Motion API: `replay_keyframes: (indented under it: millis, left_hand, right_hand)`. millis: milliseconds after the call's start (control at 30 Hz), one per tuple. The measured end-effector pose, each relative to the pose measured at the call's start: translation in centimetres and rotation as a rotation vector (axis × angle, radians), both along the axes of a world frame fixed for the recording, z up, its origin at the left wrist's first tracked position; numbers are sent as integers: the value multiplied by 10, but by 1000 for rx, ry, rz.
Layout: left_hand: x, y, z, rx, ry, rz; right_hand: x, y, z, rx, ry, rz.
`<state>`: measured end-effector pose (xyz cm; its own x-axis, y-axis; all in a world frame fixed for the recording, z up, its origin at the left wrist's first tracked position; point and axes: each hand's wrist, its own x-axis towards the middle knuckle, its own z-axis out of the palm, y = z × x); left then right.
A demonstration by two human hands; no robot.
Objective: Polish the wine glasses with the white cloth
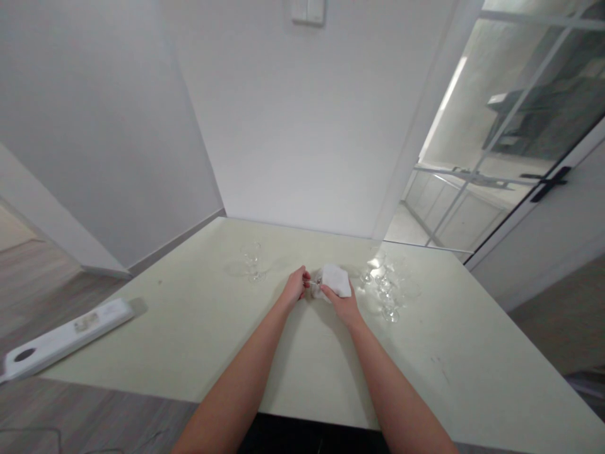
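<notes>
Over the middle of the table, my left hand (296,284) pinches the thin stem or foot of a clear stemmed glass (316,285). My right hand (344,302) wraps round a folded white cloth (335,279), which lies against the bowl of that glass. The glass is tilted on its side between both hands, and the cloth and fingers hide most of it. To the right, several clear stemmed glasses (385,287) stand in a close group. One more clear stemmed glass (254,260) stands upright by itself to the left.
The pale table (189,315) reaches the white wall (293,139) at the back. A long white power strip or similar white bar (70,337) lies over its left edge. To the right is a glazed door with a black handle (551,183).
</notes>
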<state>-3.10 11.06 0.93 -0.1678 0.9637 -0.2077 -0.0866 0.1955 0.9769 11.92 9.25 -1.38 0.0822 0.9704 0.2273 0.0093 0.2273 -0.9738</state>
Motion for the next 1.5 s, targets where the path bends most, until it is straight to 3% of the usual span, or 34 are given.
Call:
replay_keyframes:
  millis: [800, 867, 1033, 1100, 1233, 1333, 1433, 1500]
  left_hand:
    - [0, 3, 0, 36, 64, 10]
    - [1, -2, 4, 118, 94, 19]
    - [0, -21, 13, 632, 387, -60]
    - [0, -24, 14, 672, 444, -75]
    - [-1, -12, 9, 431, 298, 24]
    - [-3, -1, 3, 206, 195, 53]
    - [-5, 4, 1, 133, 171, 32]
    - [-5, 3, 2, 154, 155, 13]
  right_hand:
    - [1, 0, -1, -30, 24, -5]
    - [2, 3, -1, -92, 49, -14]
    - [3, 9, -1, -199, 283, 40]
    - [3, 8, 1, -210, 304, 53]
    - [5, 1, 4, -132, 116, 34]
    - [6, -3, 6, 86, -63, 53]
    - [8, -4, 7, 292, -132, 115]
    - [8, -2, 7, 271, -111, 122]
